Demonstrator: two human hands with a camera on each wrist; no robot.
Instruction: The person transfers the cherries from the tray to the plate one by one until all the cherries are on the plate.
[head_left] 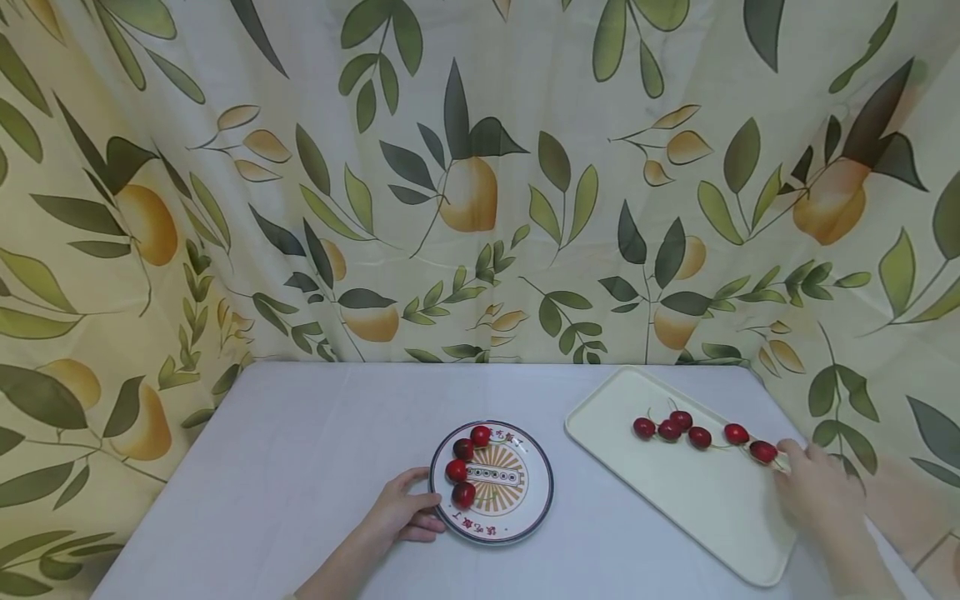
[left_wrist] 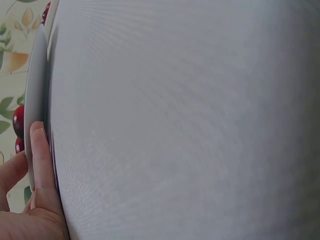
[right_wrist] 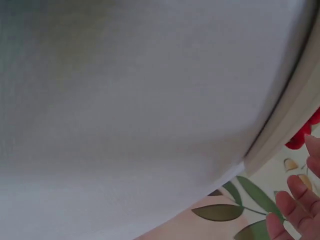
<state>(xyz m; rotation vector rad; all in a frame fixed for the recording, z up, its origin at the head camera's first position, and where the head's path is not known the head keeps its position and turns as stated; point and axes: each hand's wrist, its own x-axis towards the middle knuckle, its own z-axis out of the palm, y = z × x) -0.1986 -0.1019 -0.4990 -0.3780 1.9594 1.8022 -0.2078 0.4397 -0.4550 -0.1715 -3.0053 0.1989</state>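
Note:
My left hand (head_left: 408, 508) holds the near left rim of a round white plate (head_left: 532, 500) with a dark blue edge. In the left wrist view the thumb lies on the upper side of the plate (left_wrist: 36, 85) and a finger is beneath it. Several dark red cherries (head_left: 457, 471) sit on the plate's left half. At the right end of a pale tray (head_left: 697, 508), my right hand (head_left: 821, 492) pinches a cherry (head_left: 763, 452) with its fingertips. The right wrist view shows the other fingers (right_wrist: 296, 212) spread; the pinch itself is cut off there.
More cherries with stems (head_left: 670, 429) lie in a loose row along the tray's far half. A white cloth (head_left: 337, 442) covers the table. Behind it hangs a curtain (head_left: 555, 108) printed with fruit and leaves. The tray stands to the right of the plate.

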